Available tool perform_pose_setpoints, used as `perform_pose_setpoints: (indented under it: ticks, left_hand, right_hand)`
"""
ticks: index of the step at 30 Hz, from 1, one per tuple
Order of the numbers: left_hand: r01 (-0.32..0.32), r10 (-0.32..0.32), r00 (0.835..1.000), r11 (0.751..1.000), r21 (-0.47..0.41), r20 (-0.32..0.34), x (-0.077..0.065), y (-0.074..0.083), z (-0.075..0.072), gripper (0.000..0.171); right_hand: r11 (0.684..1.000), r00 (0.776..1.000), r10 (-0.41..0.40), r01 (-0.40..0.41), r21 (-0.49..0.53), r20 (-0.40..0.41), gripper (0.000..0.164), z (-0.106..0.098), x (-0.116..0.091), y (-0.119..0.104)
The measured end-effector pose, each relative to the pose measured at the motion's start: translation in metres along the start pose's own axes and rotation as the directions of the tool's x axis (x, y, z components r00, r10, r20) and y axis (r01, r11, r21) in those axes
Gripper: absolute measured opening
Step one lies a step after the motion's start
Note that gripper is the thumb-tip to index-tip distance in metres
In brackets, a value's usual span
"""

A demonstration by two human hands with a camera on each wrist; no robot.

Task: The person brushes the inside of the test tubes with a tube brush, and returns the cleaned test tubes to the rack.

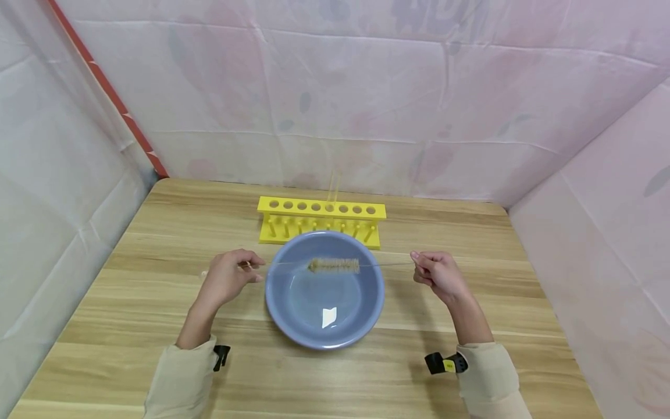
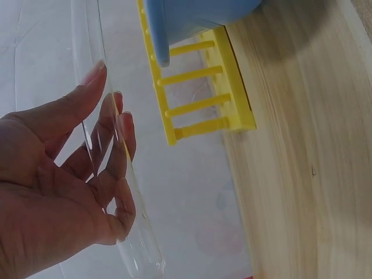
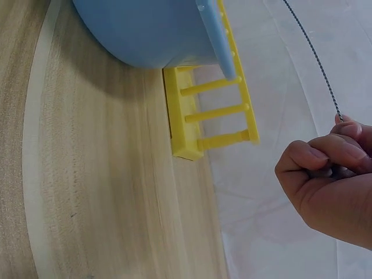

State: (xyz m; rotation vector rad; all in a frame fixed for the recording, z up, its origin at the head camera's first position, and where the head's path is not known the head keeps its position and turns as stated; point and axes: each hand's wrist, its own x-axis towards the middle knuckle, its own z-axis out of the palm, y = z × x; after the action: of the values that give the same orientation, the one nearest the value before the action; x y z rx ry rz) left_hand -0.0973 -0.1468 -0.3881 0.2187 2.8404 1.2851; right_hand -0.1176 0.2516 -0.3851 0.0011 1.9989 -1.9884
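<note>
My left hand (image 1: pixel 224 280) pinches a clear glass test tube (image 2: pixel 139 247) between thumb and fingers, held sideways at the left of the basin. Its rounded closed end points left, away from the basin. On the other side, my right hand (image 1: pixel 441 276) grips the twisted wire handle (image 3: pixel 317 55) of a test tube brush (image 1: pixel 335 265), with fingers curled round the wire. The brush lies level above the blue basin (image 1: pixel 275 308), its tan bristles blurred and its tip toward the tube. I cannot tell whether that tip is inside the tube's mouth.
Behind the basin stands a yellow test tube rack (image 1: pixel 321 208) with a row of holes and pegs. Another clear test tube (image 1: pixel 333 189) stands upright in it. All sit on a wood-grain table (image 1: pixel 314 384), with fabric walls (image 1: pixel 335 105) at the back and sides.
</note>
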Motion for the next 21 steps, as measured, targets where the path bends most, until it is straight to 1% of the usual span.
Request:
perform_pose_setpoints:
  ticks: [4,9,12,15,21]
  left_hand:
    - [-0.004,0.004,1.000,1.000,-0.001,-0.010,0.000,0.001,0.002,0.017]
    - [-0.001,0.002,1.000,0.999,-0.048,0.020,0.001,0.006,0.006,0.017]
    - [0.007,-0.005,1.000,0.998,-0.062,0.029,0.002,0.009,0.008,0.017]
    - [0.014,-0.013,1.000,0.999,-0.052,0.019,0.003,0.011,0.009,0.017]
    - [0.001,-0.001,1.000,1.000,0.007,-0.005,0.004,0.017,0.010,0.018]
  right_hand:
    - [1.000,1.000,-0.003,0.004,0.007,-0.014,0.044,0.002,0.000,-0.002]
    - [1.000,1.000,-0.001,0.001,0.020,0.002,0.044,0.010,0.003,-0.002]
    - [1.000,1.000,-0.001,0.001,0.022,0.000,0.044,0.015,0.006,-0.002]
    - [1.000,0.999,0.002,-0.001,0.024,-0.032,0.045,0.018,0.007,-0.002]
    - [1.000,0.997,0.004,-0.003,0.014,-0.079,0.045,0.024,0.009,-0.003]
